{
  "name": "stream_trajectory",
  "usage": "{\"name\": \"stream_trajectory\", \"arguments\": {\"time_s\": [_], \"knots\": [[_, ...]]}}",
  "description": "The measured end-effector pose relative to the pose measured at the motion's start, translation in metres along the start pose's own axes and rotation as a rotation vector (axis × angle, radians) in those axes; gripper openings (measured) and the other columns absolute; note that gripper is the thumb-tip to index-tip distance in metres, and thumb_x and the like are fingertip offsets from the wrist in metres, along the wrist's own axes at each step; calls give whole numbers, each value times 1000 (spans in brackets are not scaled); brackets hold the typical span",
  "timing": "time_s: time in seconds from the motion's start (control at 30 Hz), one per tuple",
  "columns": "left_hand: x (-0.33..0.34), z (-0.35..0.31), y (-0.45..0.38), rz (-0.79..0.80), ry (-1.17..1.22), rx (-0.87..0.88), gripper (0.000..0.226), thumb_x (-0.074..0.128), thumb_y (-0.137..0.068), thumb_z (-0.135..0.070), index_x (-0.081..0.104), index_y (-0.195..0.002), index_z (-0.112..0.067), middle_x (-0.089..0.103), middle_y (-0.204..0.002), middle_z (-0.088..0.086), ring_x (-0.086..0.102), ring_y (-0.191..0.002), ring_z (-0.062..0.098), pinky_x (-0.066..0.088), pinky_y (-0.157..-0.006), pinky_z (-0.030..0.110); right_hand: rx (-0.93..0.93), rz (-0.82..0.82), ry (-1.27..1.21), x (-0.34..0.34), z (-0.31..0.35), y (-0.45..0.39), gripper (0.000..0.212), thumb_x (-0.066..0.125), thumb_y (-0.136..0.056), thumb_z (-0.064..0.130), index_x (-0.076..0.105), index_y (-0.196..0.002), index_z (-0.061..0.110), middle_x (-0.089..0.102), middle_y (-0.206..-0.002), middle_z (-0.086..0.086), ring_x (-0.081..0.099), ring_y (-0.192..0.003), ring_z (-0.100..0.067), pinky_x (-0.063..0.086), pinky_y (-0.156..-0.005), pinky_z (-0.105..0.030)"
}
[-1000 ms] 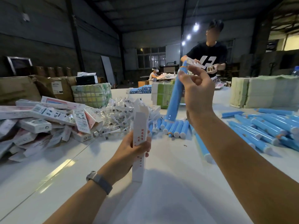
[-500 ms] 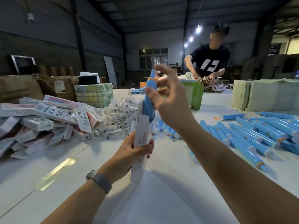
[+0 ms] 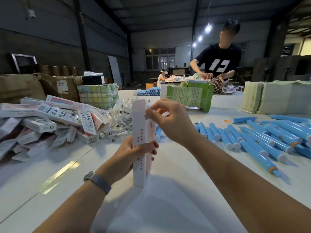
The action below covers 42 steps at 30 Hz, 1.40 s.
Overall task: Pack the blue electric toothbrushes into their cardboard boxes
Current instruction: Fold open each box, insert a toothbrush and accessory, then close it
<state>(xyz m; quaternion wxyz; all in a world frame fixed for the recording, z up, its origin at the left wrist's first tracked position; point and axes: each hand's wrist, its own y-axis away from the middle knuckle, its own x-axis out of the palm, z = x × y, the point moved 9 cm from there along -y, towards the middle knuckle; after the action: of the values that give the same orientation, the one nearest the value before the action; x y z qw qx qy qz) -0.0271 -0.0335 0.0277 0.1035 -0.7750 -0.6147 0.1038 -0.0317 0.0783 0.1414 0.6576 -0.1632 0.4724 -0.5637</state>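
Warehouse bench [image 3: 168, 207]: left hand [image 3: 133, 153] grips upright toothbrush box [image 3: 139, 148], right hand [image 3: 170, 121] pinches its top flap; many blue toothbrushes [image 3: 262, 140] remain unpacked.

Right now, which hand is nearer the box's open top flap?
Right. The right hand pinches at the top flap; the left hand grips the box lower down.

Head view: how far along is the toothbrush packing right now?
Done: a pile of printed white cardboard boxes lies at the left, though some look open. In hand: the left hand grips an upright white cardboard box while the right hand pinches its top flap; no toothbrush shows above it. Left: many loose blue electric toothbrushes lie on the white table at the right.
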Motion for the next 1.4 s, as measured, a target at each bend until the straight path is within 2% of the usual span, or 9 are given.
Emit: {"name": "stream_trajectory", "arguments": {"time_s": [0.1,0.23,0.37,0.5,0.7,0.83,1.0,1.23,1.4], "knots": [[-6,-4,2,-6,-4,14,57,74,-66,-27,57,-120,-17,72,-96,8,68,-85,22,59,-83,39,-19,9,-32,7,1,3,14,62,-95,28,68,-83,28,62,-88,12,59,-81,-10,53,-69,-28],[-41,-10,2,-160,-156,18,34,55,-89,-5,54,-120,-19,75,-90,0,73,-85,20,60,-82,43,-44,-57,-148,9,-3,7,18,65,-93,16,65,-108,25,59,-96,17,58,-80,-1,48,-65,-14],[-82,-18,6,-427,-281,73,28,56,-92,-1,59,-111,-21,74,-91,5,73,-79,15,53,-75,38,56,-122,-146,7,-32,11,19,61,-93,14,62,-106,28,61,-91,8,56,-71,2,45,-62,-10],[-114,-11,12,-733,-210,65,14,61,-92,-8,64,-99,-20,71,-91,5,70,-72,13,56,-73,38,263,103,145,45,-84,22,22,61,-91,18,67,-111,24,63,-94,8,59,-83,-8,49,-81,-29],[-103,-14,9,-723,-318,91,32,60,-68,-31,61,-99,-23,68,-99,16,67,-91,39,59,-71,48,302,541,626,128,-128,16,51,49,-94,28,41,-145,31,45,-147,-5,30,-137,-31,34,-109,-49],[-109,-13,9,-742,-317,88,21,61,-69,-32,59,-89,-27,68,-97,18,65,-91,42,57,-75,57,322,641,955,150,-144,-3,45,47,-90,17,48,-134,24,50,-137,-10,29,-134,-35,31,-102,-51],[-107,-10,7,-715,-325,79,38,62,-66,-34,63,-102,-19,66,-97,9,65,-84,28,56,-66,39,310,593,1055,154,-150,-13,19,53,-89,15,54,-104,27,61,-121,-6,36,-125,-31,30,-99,-51],[-102,-5,4,-611,-219,84,19,74,-82,-7,63,-97,-12,61,-83,2,59,-72,10,48,-57,17,77,199,534,120,-100,-22,19,57,-97,26,72,-105,18,56,-107,-5,46,-110,-23,47,-90,-36],[-67,-3,3,-345,-108,19,29,73,-66,-20,63,-93,-22,64,-71,-12,63,-69,5,51,-81,37,159,-258,-229,34,-38,-31,8,63,-91,20,70,-90,16,66,-79,4,57,-67,-5,49,-62,-22]]}}
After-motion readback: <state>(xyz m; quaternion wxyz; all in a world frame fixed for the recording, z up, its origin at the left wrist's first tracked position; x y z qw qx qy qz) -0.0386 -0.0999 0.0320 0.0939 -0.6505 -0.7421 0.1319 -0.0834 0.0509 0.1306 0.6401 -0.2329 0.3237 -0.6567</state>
